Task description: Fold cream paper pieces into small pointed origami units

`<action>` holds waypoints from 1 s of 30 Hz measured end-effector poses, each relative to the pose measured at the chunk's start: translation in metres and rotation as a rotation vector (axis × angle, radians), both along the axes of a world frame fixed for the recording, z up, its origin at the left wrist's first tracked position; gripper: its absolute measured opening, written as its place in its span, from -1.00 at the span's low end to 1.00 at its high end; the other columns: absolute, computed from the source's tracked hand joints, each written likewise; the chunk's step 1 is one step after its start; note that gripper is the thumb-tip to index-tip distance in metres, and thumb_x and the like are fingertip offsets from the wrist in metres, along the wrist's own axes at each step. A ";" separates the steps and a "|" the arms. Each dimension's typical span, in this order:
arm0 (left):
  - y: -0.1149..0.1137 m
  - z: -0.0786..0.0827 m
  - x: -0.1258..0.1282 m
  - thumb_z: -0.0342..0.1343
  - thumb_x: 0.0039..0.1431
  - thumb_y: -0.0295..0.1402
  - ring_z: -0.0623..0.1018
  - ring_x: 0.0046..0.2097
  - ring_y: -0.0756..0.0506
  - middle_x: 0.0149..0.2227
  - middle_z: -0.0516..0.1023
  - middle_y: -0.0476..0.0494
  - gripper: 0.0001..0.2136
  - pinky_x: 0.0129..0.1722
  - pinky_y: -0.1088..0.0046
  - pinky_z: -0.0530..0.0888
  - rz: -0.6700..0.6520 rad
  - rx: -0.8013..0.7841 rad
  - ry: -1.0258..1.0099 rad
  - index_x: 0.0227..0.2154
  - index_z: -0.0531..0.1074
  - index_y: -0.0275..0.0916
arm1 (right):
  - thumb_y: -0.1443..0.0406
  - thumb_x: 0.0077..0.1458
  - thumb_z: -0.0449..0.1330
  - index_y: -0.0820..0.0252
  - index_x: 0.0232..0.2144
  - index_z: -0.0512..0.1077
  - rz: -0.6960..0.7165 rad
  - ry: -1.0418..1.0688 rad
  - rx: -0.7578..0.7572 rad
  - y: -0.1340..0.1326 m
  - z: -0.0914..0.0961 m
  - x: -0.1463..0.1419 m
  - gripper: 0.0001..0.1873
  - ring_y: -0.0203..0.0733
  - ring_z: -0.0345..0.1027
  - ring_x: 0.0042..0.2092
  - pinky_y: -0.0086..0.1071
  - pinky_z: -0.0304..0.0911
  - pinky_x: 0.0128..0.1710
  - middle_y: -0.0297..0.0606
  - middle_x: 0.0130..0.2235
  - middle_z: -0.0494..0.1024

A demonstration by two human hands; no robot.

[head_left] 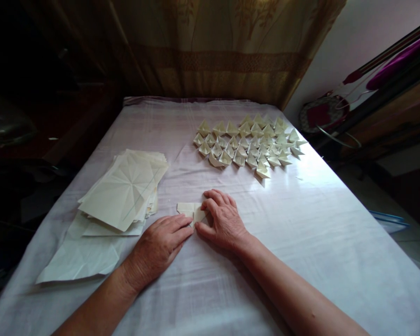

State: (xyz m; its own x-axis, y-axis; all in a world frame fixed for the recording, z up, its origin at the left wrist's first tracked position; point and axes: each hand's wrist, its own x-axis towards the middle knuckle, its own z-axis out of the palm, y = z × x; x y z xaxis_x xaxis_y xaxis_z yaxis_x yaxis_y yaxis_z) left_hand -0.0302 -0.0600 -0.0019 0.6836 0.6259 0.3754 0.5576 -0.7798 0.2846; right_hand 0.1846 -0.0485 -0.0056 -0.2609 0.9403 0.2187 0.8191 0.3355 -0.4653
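A small cream piece of folded paper (pixel 185 207) lies flat on the cloth-covered table, with a seam across its middle. My left hand (pixel 161 240) presses its fingertips onto the lower left part, fingers close together. Over the right end curls my right hand (pixel 226 223), thumb at the near edge and fingers at the far side, so that end is partly hidden. The two hands nearly meet at the seam. Beyond them, toward the back right, stand several rows of small folded paper boats (pixel 240 157).
Left of my hands is a stack of creased paper sheets (pixel 107 200), with a larger whitish sheet (pixel 77 256) under it. A patterned curtain (pixel 210 60) hangs behind the table (pixel 301 261). Past the right edge, a blue-edged object (pixel 388 220) lies low down.
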 end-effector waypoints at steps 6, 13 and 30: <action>0.001 -0.001 0.000 0.02 0.28 -0.48 0.56 0.01 -0.12 -0.01 0.59 -0.15 -0.79 0.03 0.27 0.49 0.001 -0.014 -0.017 -0.12 0.50 -0.19 | 0.19 -0.10 0.31 0.15 -0.25 0.41 0.002 -0.003 0.014 0.000 -0.002 0.000 -0.67 0.07 0.13 0.21 -0.10 -0.02 0.20 -0.07 0.12 0.40; 0.006 -0.012 -0.003 0.00 0.29 -0.50 0.56 0.00 -0.09 -0.07 0.61 -0.14 -0.77 0.05 0.30 0.48 0.062 -0.013 -0.116 -0.07 0.47 -0.21 | 0.37 0.05 0.18 0.13 -0.27 0.43 -0.015 0.028 0.001 0.003 -0.003 0.001 -0.86 0.00 0.18 0.18 -0.11 0.02 0.15 -0.15 0.08 0.45; 0.015 -0.007 0.008 0.04 0.31 -0.39 0.51 -0.07 -0.13 -0.13 0.58 -0.13 -0.81 0.02 0.20 0.42 0.199 -0.012 -0.016 -0.10 0.51 -0.18 | 0.23 0.13 0.26 0.10 -0.26 0.56 0.165 0.027 0.162 -0.001 -0.003 0.008 -0.87 -0.02 0.29 0.07 -0.14 0.15 0.04 -0.13 0.05 0.48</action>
